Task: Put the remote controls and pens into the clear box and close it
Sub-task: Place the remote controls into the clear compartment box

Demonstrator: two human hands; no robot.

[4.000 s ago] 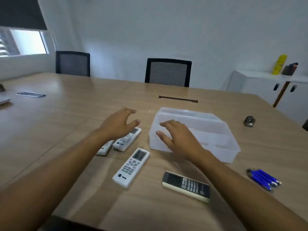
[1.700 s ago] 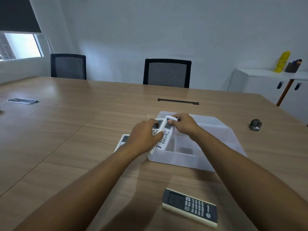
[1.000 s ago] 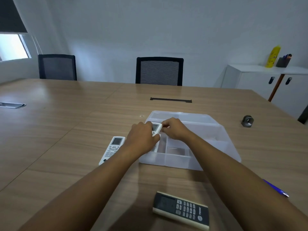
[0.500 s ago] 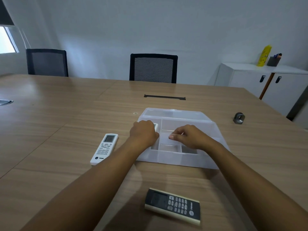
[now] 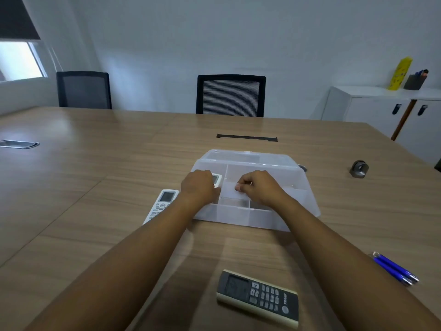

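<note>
The clear box (image 5: 309,197) stands open mid-table, with dividers inside and its lid (image 5: 245,156) tipped back behind it. My left hand (image 5: 199,186) is closed over a white remote (image 5: 217,179) lying in the box's left compartment; only the remote's screen end shows. My right hand (image 5: 259,187) hovers over the middle compartments with fingers curled and pinched, nothing visible in them. A second white remote (image 5: 163,200) lies on the table left of the box, partly under my left forearm. A dark remote (image 5: 259,298) lies near me. Blue pens (image 5: 393,268) lie at the right.
A small grey metal object (image 5: 359,168) sits right of the box. A black cable slot (image 5: 247,137) and a metal plate (image 5: 19,143) are set in the wooden table. Two black chairs (image 5: 230,95) stand behind it, a white cabinet (image 5: 372,103) at the right.
Both hands carried white remotes from the table into the box's left compartment. My right hand then let go and moved right over the middle compartments; my left stays on the remote.
</note>
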